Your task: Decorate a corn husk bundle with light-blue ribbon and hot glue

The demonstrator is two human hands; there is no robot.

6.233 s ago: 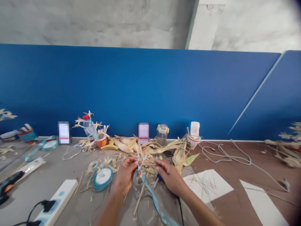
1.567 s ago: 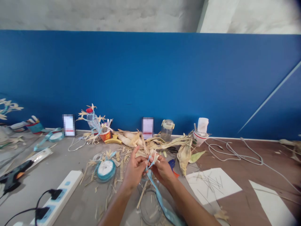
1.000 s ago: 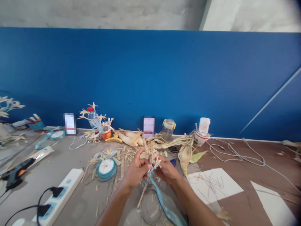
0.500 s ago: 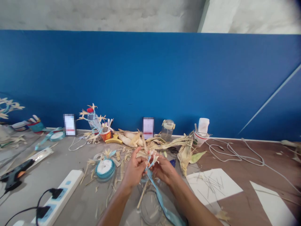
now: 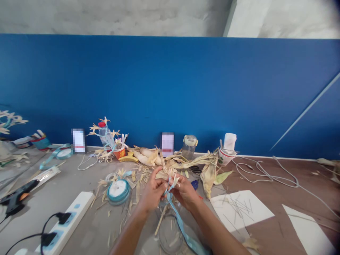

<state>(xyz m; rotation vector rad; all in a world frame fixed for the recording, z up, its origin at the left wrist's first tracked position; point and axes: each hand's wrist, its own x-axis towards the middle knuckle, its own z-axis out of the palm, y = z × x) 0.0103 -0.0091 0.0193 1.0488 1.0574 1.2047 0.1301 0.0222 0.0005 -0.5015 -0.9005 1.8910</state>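
Both hands meet at the middle of the table around a pale corn-husk flower (image 5: 174,181) with light-blue ribbon (image 5: 178,216) wound at its stem. My left hand (image 5: 154,189) pinches the wrapped stem from the left, thumb against fingers. From the right, my right hand (image 5: 185,191) has its fingers closed about the flower and ribbon; some fingertips are hidden behind the petals. The ribbon's long tail hangs down toward the table's near edge, passing over a clear round container (image 5: 171,235). Left of the hands lies a spool of blue ribbon (image 5: 118,191).
At the left are a white power strip (image 5: 70,223) and a black glue gun (image 5: 21,194). Dried husks (image 5: 148,156) and scraps lie behind the hands. A clear jar (image 5: 189,147) stands at the back. Thin wires rest on white paper (image 5: 241,209) at the right.
The hands have shifted only slightly, and the flower has turned a little between the fingers. A small red thing now shows beside the right wrist.
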